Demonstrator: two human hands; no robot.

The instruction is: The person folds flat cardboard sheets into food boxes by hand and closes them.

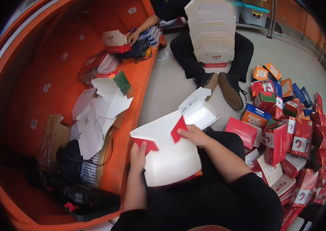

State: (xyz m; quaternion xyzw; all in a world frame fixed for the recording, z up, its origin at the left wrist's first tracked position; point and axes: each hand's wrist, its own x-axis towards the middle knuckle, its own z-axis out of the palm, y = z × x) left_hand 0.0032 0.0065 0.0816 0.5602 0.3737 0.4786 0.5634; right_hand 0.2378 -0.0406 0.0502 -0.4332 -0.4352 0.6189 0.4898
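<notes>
Half-folded carton [172, 165] sits over my lap [226, 143], white inside up, its left corner near the edge of the orange bench [141, 77] and its far flaps [195, 102] reaching toward the other person's shoes [230, 92]. Grey floor [157, 96] gives a strip of room between bench and shoes, while a heap of boxes [301, 144] crowds close on my right. My left grip [136, 157] is closed on one red flap [150, 146], and my right grip [194, 136] pinches the other red flap [179, 126], both thumbs lying on the red faces.
</notes>
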